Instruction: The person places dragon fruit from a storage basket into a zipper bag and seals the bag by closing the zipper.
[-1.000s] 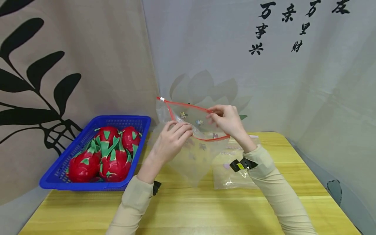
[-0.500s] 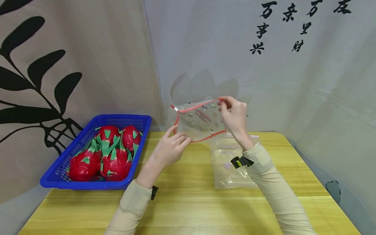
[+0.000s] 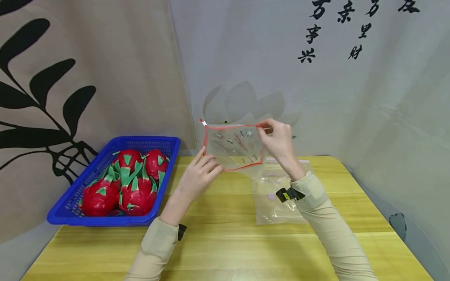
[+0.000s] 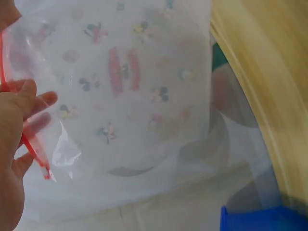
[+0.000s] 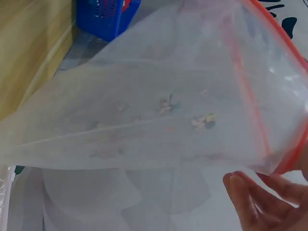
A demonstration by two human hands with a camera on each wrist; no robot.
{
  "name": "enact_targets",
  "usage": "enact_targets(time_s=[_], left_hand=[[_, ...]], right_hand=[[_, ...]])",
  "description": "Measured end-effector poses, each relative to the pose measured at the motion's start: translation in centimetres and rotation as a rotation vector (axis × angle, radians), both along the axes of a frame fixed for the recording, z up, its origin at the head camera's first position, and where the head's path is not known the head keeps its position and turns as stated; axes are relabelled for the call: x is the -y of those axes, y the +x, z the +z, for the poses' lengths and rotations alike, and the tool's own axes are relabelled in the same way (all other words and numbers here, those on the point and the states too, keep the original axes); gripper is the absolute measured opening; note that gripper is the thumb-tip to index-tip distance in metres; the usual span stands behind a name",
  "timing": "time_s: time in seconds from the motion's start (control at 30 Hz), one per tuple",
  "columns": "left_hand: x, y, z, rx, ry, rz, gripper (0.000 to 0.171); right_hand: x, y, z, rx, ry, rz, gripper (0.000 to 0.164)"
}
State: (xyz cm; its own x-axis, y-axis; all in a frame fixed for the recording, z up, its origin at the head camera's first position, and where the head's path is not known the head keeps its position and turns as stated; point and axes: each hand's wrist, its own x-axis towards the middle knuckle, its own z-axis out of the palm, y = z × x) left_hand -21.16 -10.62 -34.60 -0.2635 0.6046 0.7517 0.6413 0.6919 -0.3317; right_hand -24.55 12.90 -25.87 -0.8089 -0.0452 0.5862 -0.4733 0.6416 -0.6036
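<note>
A clear slider zip bag with a red zip and small printed figures hangs above the table, its mouth spread wide. My left hand holds the near left edge of the mouth; in the left wrist view, fingers lie on both sides of the red strip. With thumb and fingers, my right hand pinches the mouth's far right corner. The white slider sits at the upper left end of the zip. From the right wrist view, the bag's body hangs down without visible contents.
At the left, a blue plastic basket contains several red dragon fruits with green scales. Another clear bag lies flat on the wooden table, partly under the right forearm. A printed curtain hangs behind.
The bag's mouth has turned and spread into a wide opening facing me. My right hand has moved from inside the mouth to its far right corner. My left hand has shifted slightly down and left.
</note>
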Motion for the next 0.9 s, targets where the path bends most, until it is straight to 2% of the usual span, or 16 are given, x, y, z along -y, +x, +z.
enact_targets(time_s=[0.1,0.17,0.2,0.27,0.37,0.43,0.5,0.57,0.67,0.8,0.9], left_hand=[[-0.2,0.3,0.2,0.096,0.133,-0.059,0.007],[-0.5,0.6,0.3,0.189,0.288,-0.080,0.011],[-0.7,0.7,0.3,0.232,0.394,-0.075,0.014],[-1.4,1.2,0.3,0.317,0.628,-0.017,0.022],[-2.4,1.7,0.6,0.559,0.960,0.112,0.041],[-2.8,1.9,0.7,0.746,1.067,0.181,0.049],[-2.9,1.8,0.6,0.885,1.094,0.211,0.047],[-2.9,1.7,0.5,0.919,1.093,0.189,0.037],[-2.8,1.3,0.4,0.869,1.090,0.151,0.024],[-2.4,0.7,0.8,0.815,1.101,0.096,0.019],[-1.9,0.3,1.0,0.782,1.125,0.086,0.018]], right_hand=[[0.4,0.2,0.0,-0.005,0.008,0.023,0.017],[0.7,0.2,-0.2,-0.009,-0.008,0.031,0.017],[0.8,0.2,-0.3,-0.012,-0.021,0.034,0.017],[1.1,0.1,-0.7,-0.005,-0.055,0.040,0.017],[1.5,0.1,-1.2,0.015,-0.119,0.061,0.017],[1.7,0.2,-1.5,0.037,-0.149,0.075,0.018],[2.0,0.4,-1.6,0.045,-0.149,0.079,0.020],[2.1,0.5,-1.6,0.049,-0.127,0.073,0.022],[2.1,0.5,-1.4,0.047,-0.069,0.072,0.026],[1.9,0.2,-0.7,0.065,-0.013,0.091,0.023],[1.8,0.0,-0.4,0.076,-0.007,0.087,0.019]])
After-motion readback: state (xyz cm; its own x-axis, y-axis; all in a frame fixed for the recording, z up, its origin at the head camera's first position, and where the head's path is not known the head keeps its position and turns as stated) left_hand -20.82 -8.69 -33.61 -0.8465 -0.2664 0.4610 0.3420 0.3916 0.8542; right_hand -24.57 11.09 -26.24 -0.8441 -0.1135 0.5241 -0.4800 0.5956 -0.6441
